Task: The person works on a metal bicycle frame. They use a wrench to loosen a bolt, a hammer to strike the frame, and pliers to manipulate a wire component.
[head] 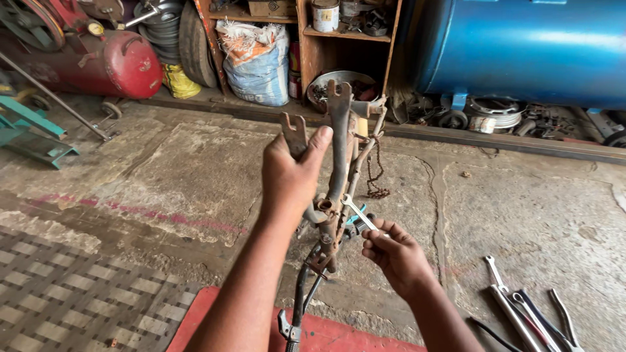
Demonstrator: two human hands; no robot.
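My left hand (291,175) grips one rusty prong of a bicycle frame fork (338,150) and holds it upright over the concrete floor. A loose rusty chain (374,171) dangles from the frame's right side. My right hand (394,254) holds a small silver wrench (356,212), its open end set against a bolt on the frame's joint. A black cable (299,300) runs down from the frame toward a red mat (339,332).
Several wrenches and pliers (528,303) lie on the floor at the lower right. A blue tank (521,45) stands at the back right, a red compressor tank (111,62) at the back left. Wooden shelves, a tyre and a white sack (257,55) line the rear. Patterned matting (72,293) covers the lower left.
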